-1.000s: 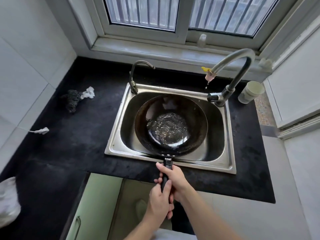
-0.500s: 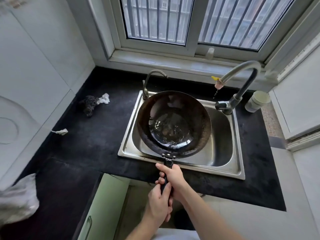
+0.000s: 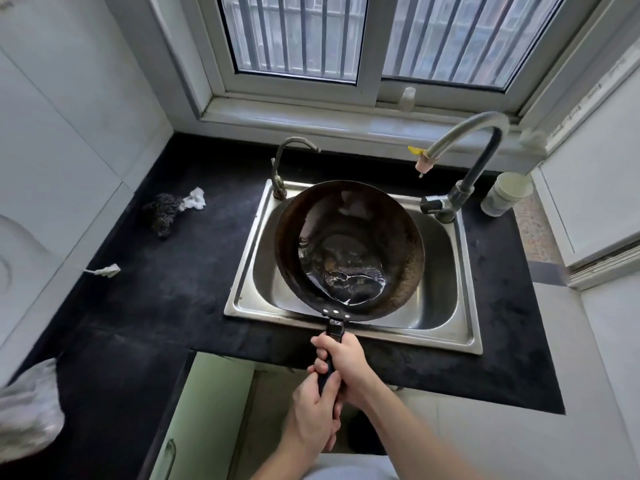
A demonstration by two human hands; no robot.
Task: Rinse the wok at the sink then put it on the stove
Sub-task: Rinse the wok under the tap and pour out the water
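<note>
Tabletop (image 3: 166, 299), black and a bit dusty, fills the left side under the white wall. At the far left corner lies a crumpled white bag (image 3: 29, 410). A small white scrap (image 3: 107, 270) sits by the wall. Further back is a dark scrubber (image 3: 162, 213) with a white bit touching it. Below the tabletop edge is a pale green cupboard door (image 3: 207, 410).

Next comes the metal sink (image 3: 415, 336), set into the tabletop. A small thin tap (image 3: 287, 161) stands at its back left corner.

The wok (image 3: 349, 251) is held up over the sink, more to the left side of the bowl. It is dark and round, and it is tipped. A little water sits low in it, on the side near the person. Its far edge hides part of the back rim of the sink. Its black handle (image 3: 334, 332) points toward the person, across the front rim.

Both hands hold that handle. The left hand (image 3: 313, 414) grips the near end. The right hand (image 3: 343, 362) grips further up, close to the wok. The fingers (image 3: 320, 368) of both hands are curled tight around the handle, and the two hands touch each other.

To the right, a big bent tap (image 3: 474, 157) rises from the back right corner of the sink. Its spout has a yellow bit and a pink tip, and it hangs just past the wok's right edge. A white cup (image 3: 505, 194) stands on the tabletop just beside that tap. Behind it all is a window (image 3: 346, 46) with bars.
</note>
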